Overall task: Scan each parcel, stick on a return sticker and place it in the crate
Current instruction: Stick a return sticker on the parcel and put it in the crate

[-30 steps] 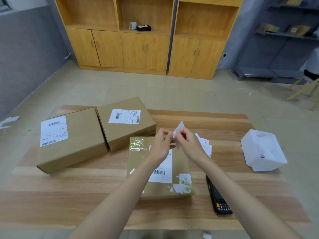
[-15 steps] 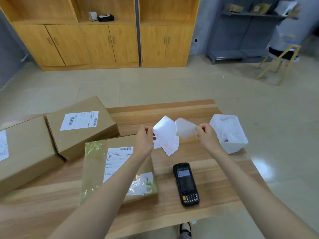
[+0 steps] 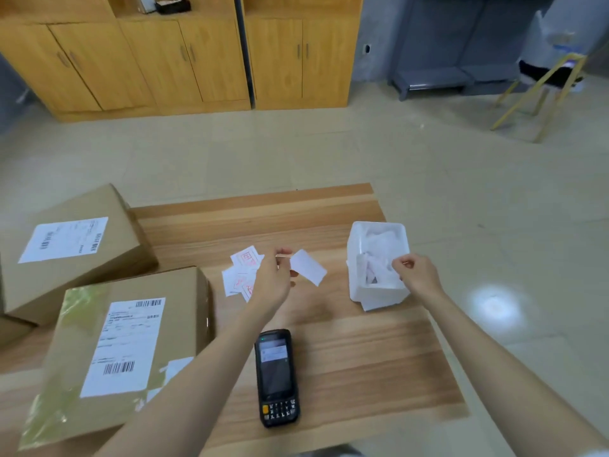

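Note:
My left hand [image 3: 273,282] pinches a blank-looking white sticker [image 3: 308,270] above the table, just right of a loose pile of red-printed return stickers [image 3: 242,268]. My right hand [image 3: 417,273] hovers over the white bin [image 3: 379,300], fingertips pinching a thin backing paper at the bin's mouth. The nearest parcel [image 3: 184,324], a taped brown box with a barcode label, lies at the front left. A second labelled parcel [image 3: 125,209] lies behind it. The black handheld scanner [image 3: 276,377] rests face up near the front edge. No crate is in view.
The wooden table [image 3: 362,357] ends just right of the bin, which holds crumpled white paper. Yellow cabinets [image 3: 197,61] and a grey shelf [image 3: 445,70] stand across the tiled floor, with a yellow-legged frame [image 3: 540,94] at the far right.
My hands pulled apart, splitting sticker from backing. The right hand carried the backing right to the bin; the left kept the sticker. The view swung right and down.

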`<act>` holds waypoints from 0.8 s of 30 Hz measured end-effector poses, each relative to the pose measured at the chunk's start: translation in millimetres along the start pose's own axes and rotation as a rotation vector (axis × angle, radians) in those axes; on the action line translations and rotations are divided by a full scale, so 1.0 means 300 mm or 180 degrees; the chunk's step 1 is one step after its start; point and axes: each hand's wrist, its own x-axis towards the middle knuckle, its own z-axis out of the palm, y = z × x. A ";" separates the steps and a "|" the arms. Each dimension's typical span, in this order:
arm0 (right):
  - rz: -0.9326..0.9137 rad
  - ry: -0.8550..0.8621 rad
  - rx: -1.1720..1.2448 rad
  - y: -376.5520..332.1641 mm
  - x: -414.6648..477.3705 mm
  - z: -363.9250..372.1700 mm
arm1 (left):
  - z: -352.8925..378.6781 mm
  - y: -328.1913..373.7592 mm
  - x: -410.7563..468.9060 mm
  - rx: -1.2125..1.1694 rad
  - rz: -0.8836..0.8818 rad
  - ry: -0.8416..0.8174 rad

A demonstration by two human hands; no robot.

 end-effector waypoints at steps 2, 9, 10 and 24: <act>-0.0049 -0.0126 0.0135 -0.005 0.012 0.012 | 0.006 0.012 0.010 0.0041 -0.0022 -0.0021; -0.0850 -0.1302 0.0594 -0.162 -0.057 0.064 | 0.006 0.077 0.047 -0.0693 -0.0665 0.0315; -0.0971 -0.1625 0.0494 -0.188 -0.083 0.085 | 0.003 0.087 0.046 -0.0852 -0.0769 0.0320; -0.0288 -0.2651 0.2051 -0.416 -0.330 0.345 | -0.264 0.018 -0.080 -0.1378 -0.1303 0.0246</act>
